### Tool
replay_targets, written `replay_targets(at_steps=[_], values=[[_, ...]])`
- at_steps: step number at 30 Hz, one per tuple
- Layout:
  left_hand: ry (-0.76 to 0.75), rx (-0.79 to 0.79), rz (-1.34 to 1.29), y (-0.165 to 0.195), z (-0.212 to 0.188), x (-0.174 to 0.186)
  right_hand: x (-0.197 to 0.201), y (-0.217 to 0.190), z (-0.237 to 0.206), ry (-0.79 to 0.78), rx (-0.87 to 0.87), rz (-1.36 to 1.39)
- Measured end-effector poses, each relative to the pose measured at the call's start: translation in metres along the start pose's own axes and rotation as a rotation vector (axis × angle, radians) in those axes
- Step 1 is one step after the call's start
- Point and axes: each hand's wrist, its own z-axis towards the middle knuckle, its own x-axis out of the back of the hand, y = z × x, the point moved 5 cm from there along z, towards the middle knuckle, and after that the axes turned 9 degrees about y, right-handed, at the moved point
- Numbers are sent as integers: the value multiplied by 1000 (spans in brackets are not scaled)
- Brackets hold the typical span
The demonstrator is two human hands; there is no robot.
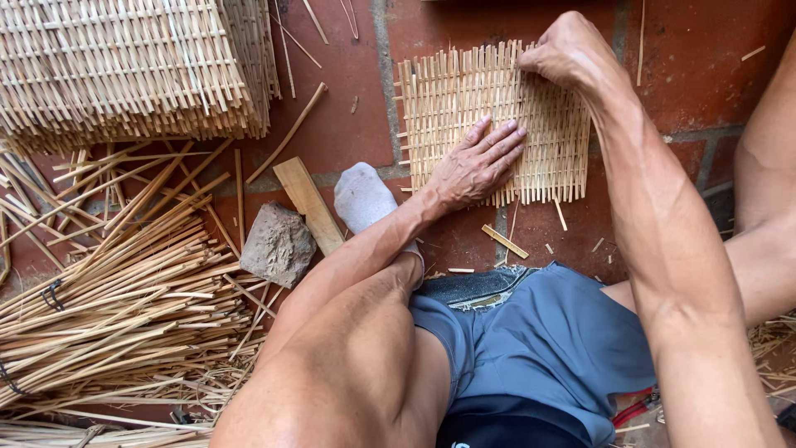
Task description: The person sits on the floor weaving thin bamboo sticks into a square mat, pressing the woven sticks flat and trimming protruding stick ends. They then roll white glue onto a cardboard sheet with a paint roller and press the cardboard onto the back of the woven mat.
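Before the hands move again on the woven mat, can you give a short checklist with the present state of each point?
1. Left hand lies flat on the woven mat: ok.
2. Right hand presses the mat's upper edge: ok.
3. Mat lies flat on the brick floor: ok.
4. Whether the right hand pinches a strip: cannot tell.
5. Loose bamboo strips lie within reach at the left: ok.
6. Floor around the mat free of offcuts: not ok.
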Motion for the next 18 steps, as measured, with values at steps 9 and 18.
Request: replay_targets(at_steps=[9, 18], values=[[2, -19, 13, 2, -2, -3, -4, 7, 0, 63, 33, 222], [-30, -13, 10, 0, -3, -4, -9, 32, -2, 72, 218, 691]])
